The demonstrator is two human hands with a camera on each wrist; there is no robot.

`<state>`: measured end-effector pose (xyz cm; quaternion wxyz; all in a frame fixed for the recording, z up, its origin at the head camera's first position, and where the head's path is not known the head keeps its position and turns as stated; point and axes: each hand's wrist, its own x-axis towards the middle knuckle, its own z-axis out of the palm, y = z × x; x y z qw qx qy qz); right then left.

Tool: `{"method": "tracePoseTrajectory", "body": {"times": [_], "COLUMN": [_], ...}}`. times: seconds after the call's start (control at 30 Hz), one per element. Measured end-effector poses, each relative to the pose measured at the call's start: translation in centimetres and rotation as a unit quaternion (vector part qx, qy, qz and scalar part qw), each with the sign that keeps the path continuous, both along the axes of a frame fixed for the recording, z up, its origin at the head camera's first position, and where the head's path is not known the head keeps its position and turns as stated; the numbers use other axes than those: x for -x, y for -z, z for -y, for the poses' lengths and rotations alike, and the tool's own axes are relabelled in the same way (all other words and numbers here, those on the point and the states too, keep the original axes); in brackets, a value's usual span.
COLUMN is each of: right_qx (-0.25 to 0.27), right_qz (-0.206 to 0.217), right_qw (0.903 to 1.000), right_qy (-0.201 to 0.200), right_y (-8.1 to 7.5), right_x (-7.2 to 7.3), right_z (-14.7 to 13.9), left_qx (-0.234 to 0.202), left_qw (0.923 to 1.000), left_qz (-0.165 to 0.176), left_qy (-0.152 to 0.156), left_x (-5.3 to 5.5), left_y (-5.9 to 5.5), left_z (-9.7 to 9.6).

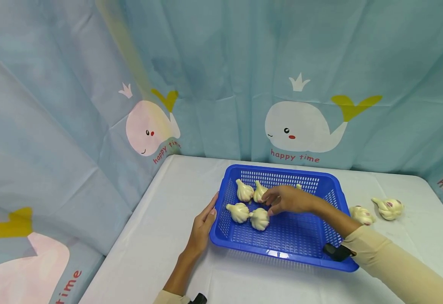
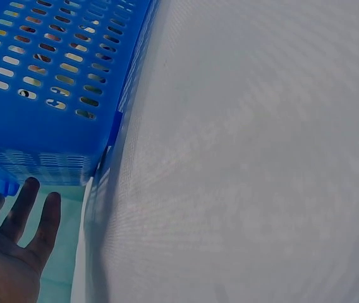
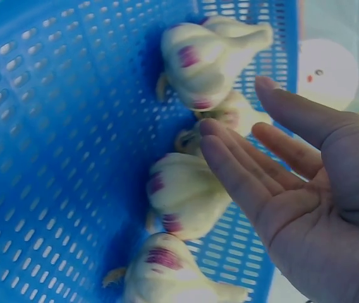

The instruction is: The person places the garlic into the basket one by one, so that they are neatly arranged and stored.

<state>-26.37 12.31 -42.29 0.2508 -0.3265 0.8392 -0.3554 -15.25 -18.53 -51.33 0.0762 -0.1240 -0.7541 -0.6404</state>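
A blue plastic basket (image 1: 278, 249) with slotted walls holds several garlic bulbs (image 1: 259, 219), grouped toward its left side. My right hand (image 1: 287, 199) reaches into it from the right, fingertips beside the bulbs. In the right wrist view, the right hand (image 3: 318, 196) has its fingers extended and nothing between them and the thumb. Purple patches mark the bulbs (image 3: 189, 196) there. Against the basket's left rim rests my left hand (image 1: 200, 230). The left wrist view shows the left hand (image 2: 15, 246) with fingers spread at the edge of the basket (image 2: 40, 132).
Two more garlic bulbs lie on the white tablecloth (image 1: 160, 211) right of the basket, one garlic bulb (image 1: 362, 215) close to its wall and another garlic bulb (image 1: 390, 209) farther right. A light blue curtain (image 1: 225, 84) with printed whales hangs behind and to the left.
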Motion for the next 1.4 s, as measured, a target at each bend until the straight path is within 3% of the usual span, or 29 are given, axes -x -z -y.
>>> {"method": "tracePoseTrajectory", "body": {"times": [0.4,0.57,0.8,1.4], "right_qx": [0.039,0.048,0.064,0.065], "right_qz": [0.010,0.019,-0.001,-0.075], "right_qw": [0.9989,0.9975,0.9936,0.9768], "right_qy": [0.023,0.049,0.093,0.190], "right_y": [-2.6,-3.7,-4.9,-5.0], "right_x": [-0.8,-1.3,-2.1,-4.5], "right_z": [-1.7,-3.1,-5.7,-13.5], "left_qx": [0.004,0.008,0.010,0.014], "left_qw": [1.0000,0.9999,0.9999,0.9998], "left_qz": [0.002,0.007,0.009,0.011], "left_qy": [-0.003,-0.005,-0.008,-0.013], "left_x": [0.0,0.0,0.0,0.0], "left_y": [0.1,0.2,0.1,0.0], "left_z": [0.1,0.0,0.0,0.0]}}
